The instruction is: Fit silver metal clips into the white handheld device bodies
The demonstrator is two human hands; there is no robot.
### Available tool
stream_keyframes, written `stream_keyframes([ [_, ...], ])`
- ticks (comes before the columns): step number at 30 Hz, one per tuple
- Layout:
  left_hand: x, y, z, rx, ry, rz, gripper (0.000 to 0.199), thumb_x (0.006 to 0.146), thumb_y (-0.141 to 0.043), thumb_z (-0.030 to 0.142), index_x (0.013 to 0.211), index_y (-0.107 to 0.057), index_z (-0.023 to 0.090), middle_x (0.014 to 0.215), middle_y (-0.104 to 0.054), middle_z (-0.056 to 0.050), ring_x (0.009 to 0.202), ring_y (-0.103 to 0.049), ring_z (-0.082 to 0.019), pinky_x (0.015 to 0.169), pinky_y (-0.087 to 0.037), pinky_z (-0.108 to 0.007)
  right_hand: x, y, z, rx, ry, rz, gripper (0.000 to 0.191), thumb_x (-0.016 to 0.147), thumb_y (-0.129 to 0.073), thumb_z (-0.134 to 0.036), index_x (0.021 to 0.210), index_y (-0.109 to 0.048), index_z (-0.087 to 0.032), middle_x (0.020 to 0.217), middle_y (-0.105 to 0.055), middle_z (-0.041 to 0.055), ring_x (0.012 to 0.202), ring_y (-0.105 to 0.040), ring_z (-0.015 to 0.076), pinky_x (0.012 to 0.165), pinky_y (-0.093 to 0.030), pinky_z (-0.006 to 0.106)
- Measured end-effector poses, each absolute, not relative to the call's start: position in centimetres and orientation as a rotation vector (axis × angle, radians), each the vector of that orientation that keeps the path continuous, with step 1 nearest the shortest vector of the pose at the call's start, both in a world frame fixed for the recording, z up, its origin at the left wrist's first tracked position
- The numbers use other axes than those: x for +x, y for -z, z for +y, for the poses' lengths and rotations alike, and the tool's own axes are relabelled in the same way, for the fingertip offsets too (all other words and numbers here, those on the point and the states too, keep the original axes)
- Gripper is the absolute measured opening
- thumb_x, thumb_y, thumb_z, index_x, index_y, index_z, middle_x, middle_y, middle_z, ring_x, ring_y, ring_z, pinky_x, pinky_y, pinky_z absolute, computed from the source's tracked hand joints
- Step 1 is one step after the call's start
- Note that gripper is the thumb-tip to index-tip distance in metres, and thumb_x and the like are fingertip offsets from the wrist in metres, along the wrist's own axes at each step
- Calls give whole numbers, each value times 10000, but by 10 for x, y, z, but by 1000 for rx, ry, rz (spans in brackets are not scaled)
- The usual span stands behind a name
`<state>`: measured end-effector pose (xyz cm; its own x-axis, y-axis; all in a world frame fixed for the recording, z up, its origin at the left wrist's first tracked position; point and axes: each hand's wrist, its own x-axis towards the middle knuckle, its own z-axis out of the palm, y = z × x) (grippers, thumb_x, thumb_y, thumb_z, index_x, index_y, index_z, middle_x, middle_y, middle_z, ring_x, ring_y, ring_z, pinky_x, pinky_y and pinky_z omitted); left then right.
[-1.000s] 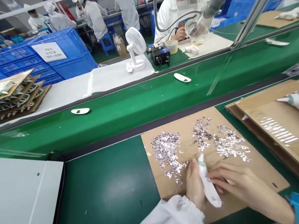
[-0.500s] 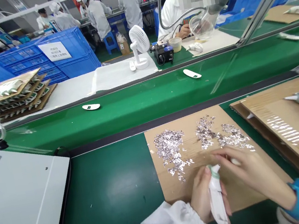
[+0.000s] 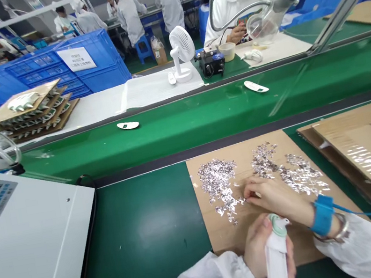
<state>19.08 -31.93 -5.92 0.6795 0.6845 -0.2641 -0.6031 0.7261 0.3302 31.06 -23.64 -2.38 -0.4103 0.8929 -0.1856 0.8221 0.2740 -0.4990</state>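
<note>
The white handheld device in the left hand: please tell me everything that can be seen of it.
The white plastic handheld device has a long, tapering body and a pale green collar near its upper end. A short white nozzle projects from the collar, pointing up and to the right. The device stands tilted, and the left hand grips it around the body. The bottom edge of the view cuts off its lower end. Any markings or buttons cannot be seen.

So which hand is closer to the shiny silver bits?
Right. The right hand is at the edge of the silver bits on the cardboard. The left hand is farther back, below them, holding a white tube.
</note>
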Motion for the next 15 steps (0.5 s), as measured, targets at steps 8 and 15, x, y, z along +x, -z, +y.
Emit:
stream_keyframes([
  [8,193,61,-319,209,-773,414,306,868,-437,461,898,-495,163,544,-574,0,275,-513,-143,224,-364,-197,315,23,-236,-1661,-864,-2327,128,786,-517,-102,785,-593,-205,855,-646,4,741,-618,163,674,-468,289],
  [15,194,61,-318,219,-785,428,310,883,-413,461,853,-495,164,537,-566,5,276,-515,-136,229,-363,-184,314,26,-236,-1594,-878,-2326,93,826,-555,-158,836,-629,-213,955,-644,15,803,-621,165,728,-478,300],
])
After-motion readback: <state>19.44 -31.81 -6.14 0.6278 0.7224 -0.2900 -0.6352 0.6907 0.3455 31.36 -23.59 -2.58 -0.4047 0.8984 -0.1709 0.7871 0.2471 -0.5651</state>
